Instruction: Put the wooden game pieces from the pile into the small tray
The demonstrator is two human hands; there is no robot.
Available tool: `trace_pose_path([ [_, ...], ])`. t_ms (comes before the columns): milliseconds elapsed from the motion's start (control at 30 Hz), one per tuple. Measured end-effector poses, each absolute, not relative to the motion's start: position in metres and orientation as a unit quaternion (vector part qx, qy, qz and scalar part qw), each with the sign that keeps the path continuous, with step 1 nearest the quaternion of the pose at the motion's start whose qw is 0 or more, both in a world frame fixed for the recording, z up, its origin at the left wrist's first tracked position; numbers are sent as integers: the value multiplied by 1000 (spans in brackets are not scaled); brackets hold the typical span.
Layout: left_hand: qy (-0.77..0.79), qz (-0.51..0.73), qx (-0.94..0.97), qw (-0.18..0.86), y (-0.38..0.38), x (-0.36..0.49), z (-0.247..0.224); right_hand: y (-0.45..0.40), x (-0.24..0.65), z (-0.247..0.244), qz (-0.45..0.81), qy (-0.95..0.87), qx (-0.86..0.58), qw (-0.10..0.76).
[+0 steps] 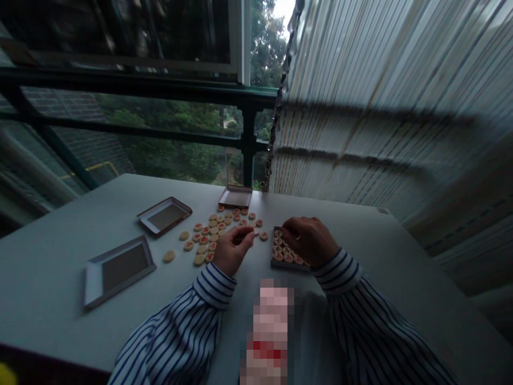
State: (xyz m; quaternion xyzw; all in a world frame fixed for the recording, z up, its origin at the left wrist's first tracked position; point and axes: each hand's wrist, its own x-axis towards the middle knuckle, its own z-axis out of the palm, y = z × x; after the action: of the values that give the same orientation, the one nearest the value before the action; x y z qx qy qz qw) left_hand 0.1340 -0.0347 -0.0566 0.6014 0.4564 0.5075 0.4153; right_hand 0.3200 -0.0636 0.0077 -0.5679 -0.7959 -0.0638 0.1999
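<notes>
Round wooden pieces [214,237], several with red characters, lie scattered on the white table. My left hand [234,248] is at their right side, thumb and fingertips pinched on a small pale round piece [255,232]. A loose red-marked piece [263,236] lies just right of those fingertips. Further right, a shallow box [278,264] holds rows of round pieces, some marked dark and some red. My right hand [310,238] is over the box's right part, its fingers curled downward; its fingertips and anything between them are hidden.
Three shallow trays or lids stand on the table [60,278]: a grey one [90,286] at the left, a brown-rimmed one [160,232] behind it, another [235,206] at the back. A pixelated pink object [270,321] is in front, between my forearms. A curtain hangs at the right.
</notes>
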Motion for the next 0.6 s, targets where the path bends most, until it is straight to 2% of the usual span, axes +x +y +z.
trace_pose_path([
  [133,460,498,624,389,-31,112,-48,-66,319,9,-62,-798,-561,208],
  [300,488,484,662,298,-22,72,-47,-70,315,9,-55,-806,-550,212],
  [433,491,478,703,194,-17,43,-58,-73,306,7,-46,-814,-538,215],
  [600,470,468,737,131,-16,27,-74,-71,288,3,-33,-833,-517,192],
])
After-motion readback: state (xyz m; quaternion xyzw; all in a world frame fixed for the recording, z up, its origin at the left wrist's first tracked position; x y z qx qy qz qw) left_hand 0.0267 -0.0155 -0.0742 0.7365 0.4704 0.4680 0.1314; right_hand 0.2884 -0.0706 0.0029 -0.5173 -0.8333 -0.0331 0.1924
